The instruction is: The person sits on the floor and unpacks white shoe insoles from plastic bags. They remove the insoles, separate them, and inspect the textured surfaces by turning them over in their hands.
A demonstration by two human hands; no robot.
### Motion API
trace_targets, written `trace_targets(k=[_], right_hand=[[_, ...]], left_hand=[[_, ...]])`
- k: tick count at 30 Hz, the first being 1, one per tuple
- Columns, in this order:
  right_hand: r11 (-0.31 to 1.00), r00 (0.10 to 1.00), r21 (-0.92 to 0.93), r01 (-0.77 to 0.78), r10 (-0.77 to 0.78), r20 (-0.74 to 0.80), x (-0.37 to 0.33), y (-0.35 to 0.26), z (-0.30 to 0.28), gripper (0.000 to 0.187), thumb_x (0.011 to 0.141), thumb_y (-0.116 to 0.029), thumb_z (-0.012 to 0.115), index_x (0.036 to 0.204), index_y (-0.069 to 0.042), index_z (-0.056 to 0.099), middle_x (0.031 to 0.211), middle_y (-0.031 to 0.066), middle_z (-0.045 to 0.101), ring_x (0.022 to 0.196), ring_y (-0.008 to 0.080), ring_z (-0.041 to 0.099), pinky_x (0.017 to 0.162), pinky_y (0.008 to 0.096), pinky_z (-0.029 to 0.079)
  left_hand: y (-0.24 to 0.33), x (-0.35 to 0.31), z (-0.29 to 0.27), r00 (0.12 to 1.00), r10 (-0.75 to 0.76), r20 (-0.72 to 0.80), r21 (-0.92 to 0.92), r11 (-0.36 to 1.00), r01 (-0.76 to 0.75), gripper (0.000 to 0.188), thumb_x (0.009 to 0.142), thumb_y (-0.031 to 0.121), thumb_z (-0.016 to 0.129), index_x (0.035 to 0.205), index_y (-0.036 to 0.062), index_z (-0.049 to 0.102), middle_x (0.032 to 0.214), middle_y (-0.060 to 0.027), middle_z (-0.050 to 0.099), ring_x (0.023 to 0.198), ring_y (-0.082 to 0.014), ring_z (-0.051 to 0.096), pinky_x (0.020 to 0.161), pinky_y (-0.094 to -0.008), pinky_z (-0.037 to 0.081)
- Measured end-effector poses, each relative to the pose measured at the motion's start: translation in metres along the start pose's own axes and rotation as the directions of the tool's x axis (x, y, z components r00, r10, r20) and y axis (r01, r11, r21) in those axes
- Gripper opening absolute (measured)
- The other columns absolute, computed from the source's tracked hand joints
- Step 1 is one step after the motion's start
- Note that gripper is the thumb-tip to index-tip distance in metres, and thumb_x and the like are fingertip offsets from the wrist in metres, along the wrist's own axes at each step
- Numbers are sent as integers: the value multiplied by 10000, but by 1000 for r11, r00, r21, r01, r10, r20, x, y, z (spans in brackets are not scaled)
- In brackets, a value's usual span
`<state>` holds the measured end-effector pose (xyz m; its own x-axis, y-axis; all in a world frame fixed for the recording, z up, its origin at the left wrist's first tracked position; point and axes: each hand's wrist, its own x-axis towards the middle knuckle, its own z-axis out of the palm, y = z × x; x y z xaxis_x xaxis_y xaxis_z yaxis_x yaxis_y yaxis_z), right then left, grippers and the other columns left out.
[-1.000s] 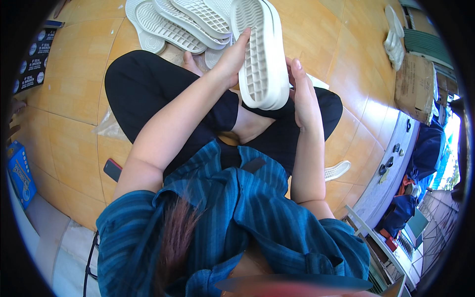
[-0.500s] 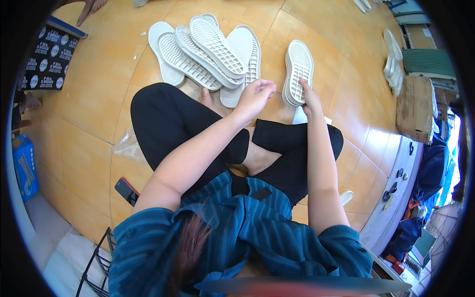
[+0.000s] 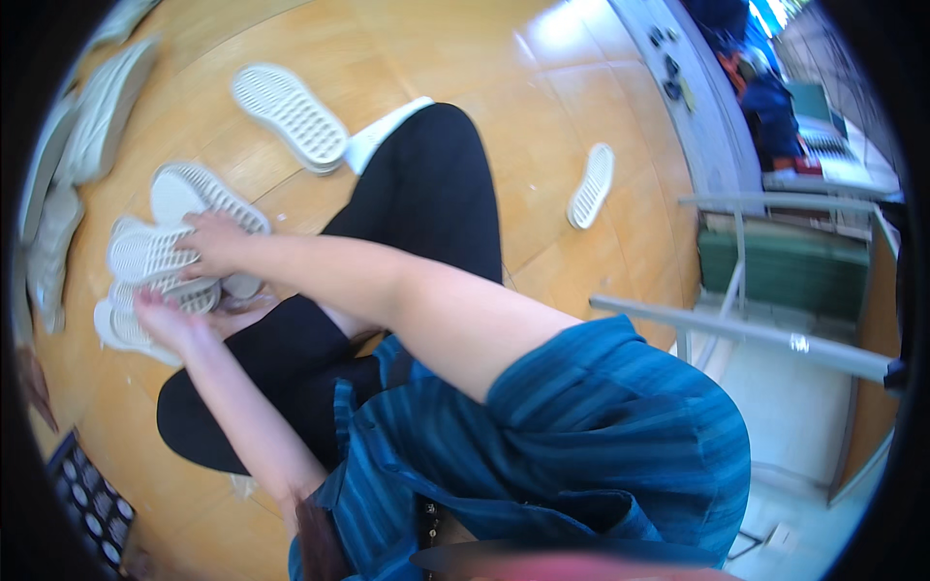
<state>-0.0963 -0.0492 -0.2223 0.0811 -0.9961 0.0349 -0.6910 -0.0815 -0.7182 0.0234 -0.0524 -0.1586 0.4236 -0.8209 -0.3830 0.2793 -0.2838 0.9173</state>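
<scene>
A fanned pile of white shoe soles (image 3: 131,254) with ridged and gridded faces lies on the tiled floor at the left, by my bent legs. Across the soles my right hand (image 3: 215,246) rests with its fingers spread. Just nearer, my left hand (image 3: 170,321) touches the edge of a lower sole, fingers extended and slightly blurred. Apart from both hands, a small stack of soles (image 3: 291,114) lies beyond my right knee, beside a white sheet (image 3: 386,131).
One single sole (image 3: 591,186) lies on the floor to the right. More soles (image 3: 107,111) lie along the far left. A grey metal frame (image 3: 746,329) stands at the right. At the lower left is a black patterned box (image 3: 92,499). Part of another person's bare limb (image 3: 35,389) shows at the left edge.
My view has swung to the right, shifting the scene leftward. My right hand has let go of the small sole stack and moved to the fanned pile, where my left hand now also touches.
</scene>
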Motion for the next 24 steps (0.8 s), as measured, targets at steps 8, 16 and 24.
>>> trace_targets(k=[8, 16, 24], right_hand=[[551, 960, 808, -209, 274, 62, -71, -8, -82, 335, 949, -318, 609, 1129, -48, 694, 1038, 104, 693, 935, 136, 616, 813, 271, 481], [527, 962, 829, -189, 268, 49, -180, -32, -152, 463, 991, -240, 553, 1357, 39, 497, 1219, 118, 612, 1082, 131, 566, 951, 273, 437], [595, 963, 760, -263, 209, 169, -180, -55, -150, 769, 784, -69, 786, 1428, 28, 376, 1328, 70, 472, 1232, 161, 478, 1058, 327, 368]], left_hand=[[-12, -46, 22, 942, -40, 333, -124, 989, 86, 671, 979, 546, 392, 1424, 46, 349, 1392, -175, 439, 1261, -293, 445, 1079, -449, 324], [-29, -92, 37, 590, -226, 775, 90, 964, 252, 750, 969, 616, 373, 1374, -15, 363, 1240, -201, 586, 1132, -309, 599, 979, -426, 478], [-9, -91, 29, 497, -220, 839, 31, 932, 362, 720, 966, 603, 393, 1345, -8, 348, 1219, -260, 566, 1136, -327, 605, 927, -434, 547]])
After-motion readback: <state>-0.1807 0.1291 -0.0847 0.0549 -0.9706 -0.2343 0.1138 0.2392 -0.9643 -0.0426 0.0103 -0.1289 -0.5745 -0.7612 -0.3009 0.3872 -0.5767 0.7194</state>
